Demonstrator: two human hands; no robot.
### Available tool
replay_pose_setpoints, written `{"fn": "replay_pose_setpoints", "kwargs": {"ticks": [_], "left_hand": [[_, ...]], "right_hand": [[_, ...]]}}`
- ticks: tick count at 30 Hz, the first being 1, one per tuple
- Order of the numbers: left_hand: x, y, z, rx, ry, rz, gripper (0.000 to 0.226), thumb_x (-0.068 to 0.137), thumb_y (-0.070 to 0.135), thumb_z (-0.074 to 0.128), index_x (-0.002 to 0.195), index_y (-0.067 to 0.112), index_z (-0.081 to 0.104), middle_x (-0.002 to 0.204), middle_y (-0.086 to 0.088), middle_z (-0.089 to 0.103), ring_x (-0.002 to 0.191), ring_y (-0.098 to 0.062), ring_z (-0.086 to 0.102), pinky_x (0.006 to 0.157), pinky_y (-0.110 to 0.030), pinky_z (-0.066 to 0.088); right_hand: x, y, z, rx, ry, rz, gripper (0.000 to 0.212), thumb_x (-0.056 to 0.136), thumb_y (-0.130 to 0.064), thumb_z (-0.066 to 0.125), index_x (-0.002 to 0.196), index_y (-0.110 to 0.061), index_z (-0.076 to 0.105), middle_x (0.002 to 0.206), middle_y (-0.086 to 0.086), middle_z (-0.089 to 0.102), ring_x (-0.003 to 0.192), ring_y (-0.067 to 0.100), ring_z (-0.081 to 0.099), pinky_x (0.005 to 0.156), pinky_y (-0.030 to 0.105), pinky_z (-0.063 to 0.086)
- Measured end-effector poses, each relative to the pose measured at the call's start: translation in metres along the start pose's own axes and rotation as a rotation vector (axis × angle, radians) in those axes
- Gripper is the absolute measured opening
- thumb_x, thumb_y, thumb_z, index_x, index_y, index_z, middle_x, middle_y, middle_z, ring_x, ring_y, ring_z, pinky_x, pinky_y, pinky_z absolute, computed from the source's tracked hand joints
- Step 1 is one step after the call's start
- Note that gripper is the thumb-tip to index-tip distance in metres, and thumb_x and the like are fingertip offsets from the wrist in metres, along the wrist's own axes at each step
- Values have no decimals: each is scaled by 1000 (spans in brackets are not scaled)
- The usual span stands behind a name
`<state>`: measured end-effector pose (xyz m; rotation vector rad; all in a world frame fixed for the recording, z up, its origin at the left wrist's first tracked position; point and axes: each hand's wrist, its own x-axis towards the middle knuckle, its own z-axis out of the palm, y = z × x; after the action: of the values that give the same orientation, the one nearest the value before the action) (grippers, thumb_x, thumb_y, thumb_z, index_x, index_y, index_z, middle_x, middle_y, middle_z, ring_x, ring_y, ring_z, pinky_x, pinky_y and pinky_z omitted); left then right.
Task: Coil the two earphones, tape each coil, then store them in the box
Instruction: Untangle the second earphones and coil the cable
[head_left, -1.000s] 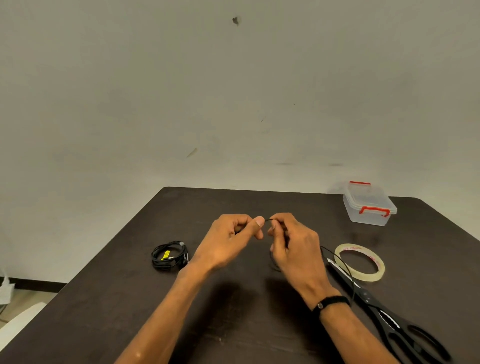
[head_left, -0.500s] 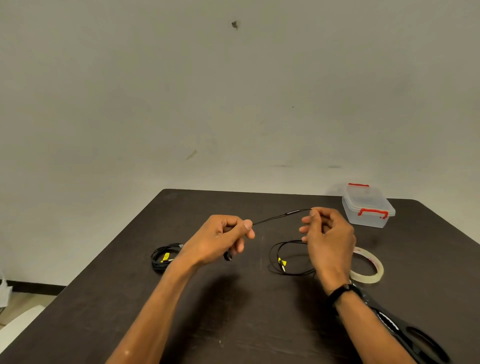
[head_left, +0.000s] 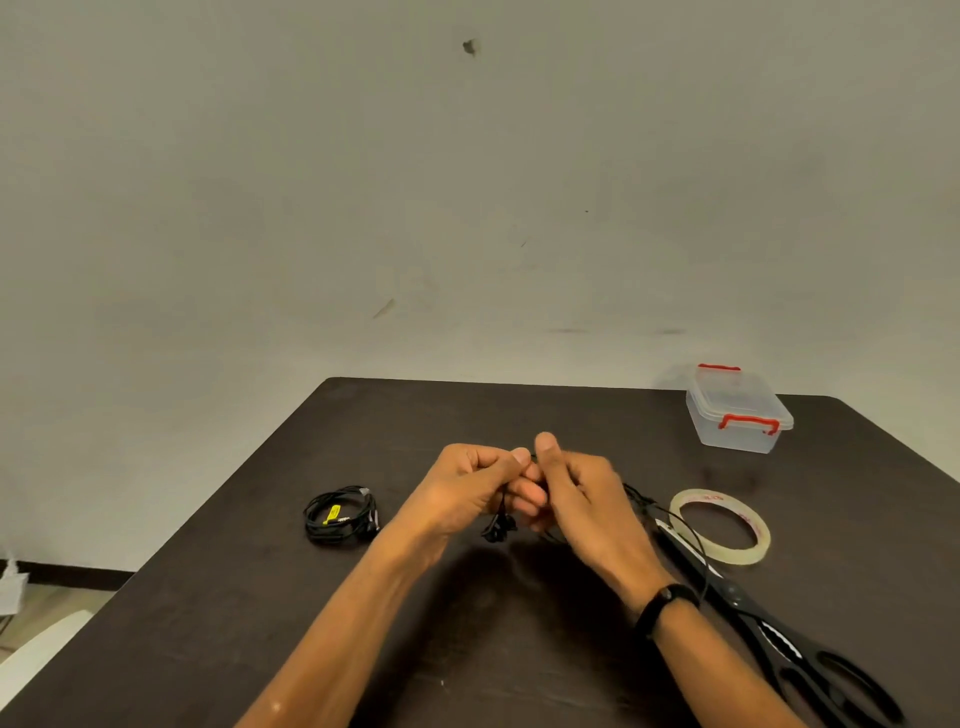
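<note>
Left hand (head_left: 470, 488) and right hand (head_left: 576, 493) meet above mid-table (head_left: 519, 649), fingers curled, both pinching the thin black earphone cable (head_left: 498, 525); earbuds dangle below the left fingers, slack loops trail right toward the matte black scissors (head_left: 779, 634). Coiled earphone (head_left: 340, 522), round bundle with yellow tag, lies toward the left edge. Translucent tape ring (head_left: 727, 525) flat, right side. Clear lidded box (head_left: 737, 415), red clasps, far right corner.

Matt dark table (head_left: 363, 623), clear plastic box (head_left: 737, 426), glossy tape roll (head_left: 748, 551).
</note>
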<state>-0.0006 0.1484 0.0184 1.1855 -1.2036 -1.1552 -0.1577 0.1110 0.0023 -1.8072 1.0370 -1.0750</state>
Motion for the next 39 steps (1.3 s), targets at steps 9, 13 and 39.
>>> {"fn": "replay_pose_setpoints", "kwargs": {"ticks": [9, 13, 39], "left_hand": [[-4, 3, 6, 389, 103, 72, 47, 106, 45, 50, 93, 11, 80, 80, -5, 81, 73, -14, 78, 76, -28, 63], [-3, -1, -6, 568, 526, 331, 50, 105, 50, 51, 72, 22, 75, 61, 5, 73, 59, -5, 72, 69, -31, 60], [4, -1, -14, 469, 490, 432, 67, 100, 52, 61, 52, 14, 35, 47, 7, 30, 48, -11, 27, 51, -32, 26]], "right_hand": [[6, -4, -2, 721, -83, 261, 27, 105, -21, 59, 97, -3, 77, 97, 18, 75, 89, 26, 73, 87, 42, 60], [7, -9, -6, 862, -89, 254, 24, 109, -20, 51, 99, -4, 66, 100, 22, 77, 100, 35, 76, 96, 46, 59], [-9, -26, 8, 1206, -750, 358, 32, 109, -33, 49, 85, -14, 58, 51, -8, 29, 47, 6, 19, 44, 19, 25]]}}
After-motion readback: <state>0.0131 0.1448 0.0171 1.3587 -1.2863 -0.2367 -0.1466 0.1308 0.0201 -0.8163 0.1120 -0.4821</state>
